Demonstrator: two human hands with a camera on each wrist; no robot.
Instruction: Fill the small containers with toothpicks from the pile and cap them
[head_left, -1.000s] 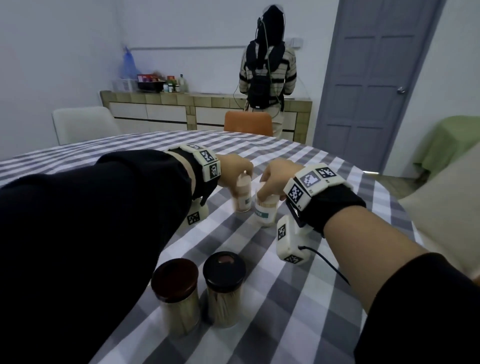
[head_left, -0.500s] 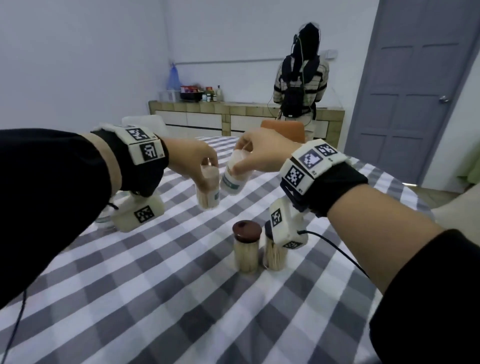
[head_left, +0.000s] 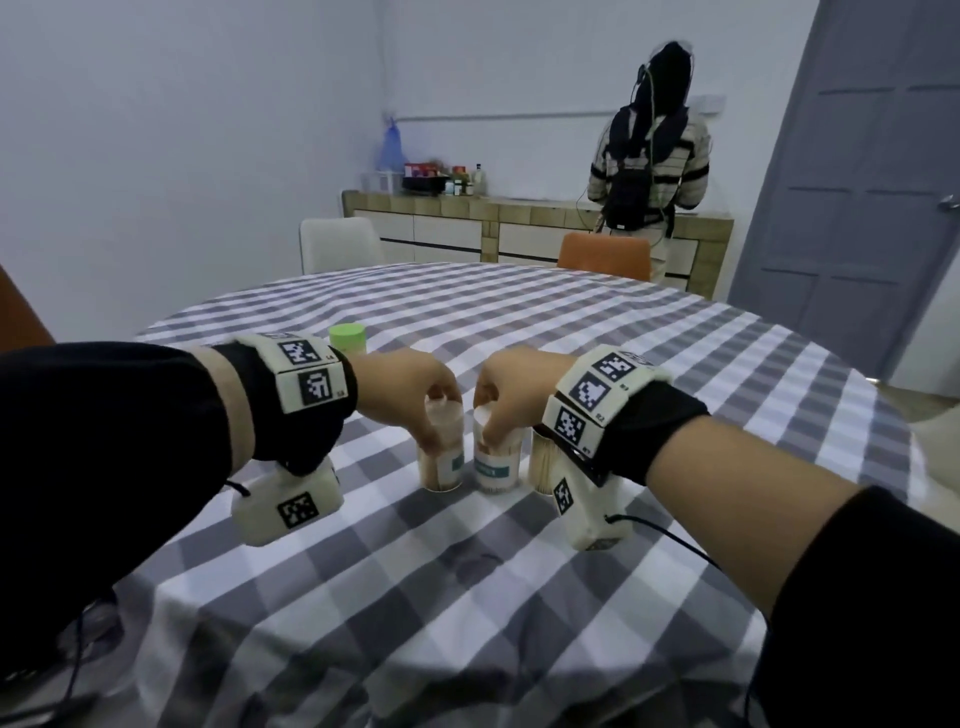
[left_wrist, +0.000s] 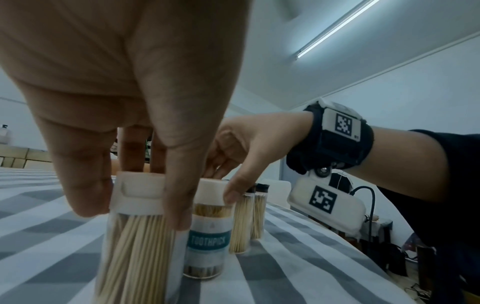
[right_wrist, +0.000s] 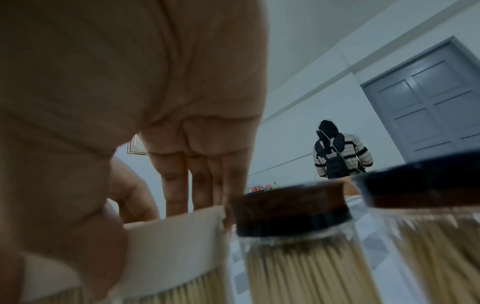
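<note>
Two white-capped toothpick containers stand side by side on the checked tablecloth (head_left: 467, 597). My left hand (head_left: 436, 415) grips the left container (head_left: 441, 462) from above, thumb and fingers curled round its white cap (left_wrist: 137, 195). My right hand (head_left: 493, 421) grips the cap (right_wrist: 171, 236) of the right container (head_left: 496, 467), which carries a teal TOOTHPICK label (left_wrist: 209, 239). Both are packed with toothpicks. No loose pile of toothpicks is in view.
Two dark-capped containers (left_wrist: 242, 216) (left_wrist: 259, 214) full of toothpicks stand just right of the pair, partly behind my right wrist (head_left: 543, 462). A green-capped container (head_left: 347, 338) sits farther back left. A person (head_left: 649, 156) stands at the far counter beside a grey door (head_left: 857, 182).
Half a second ago both hands held the white-capped containers lifted over the table. Now the containers stand on the cloth next to the dark-capped ones, both hands still gripping them.
</note>
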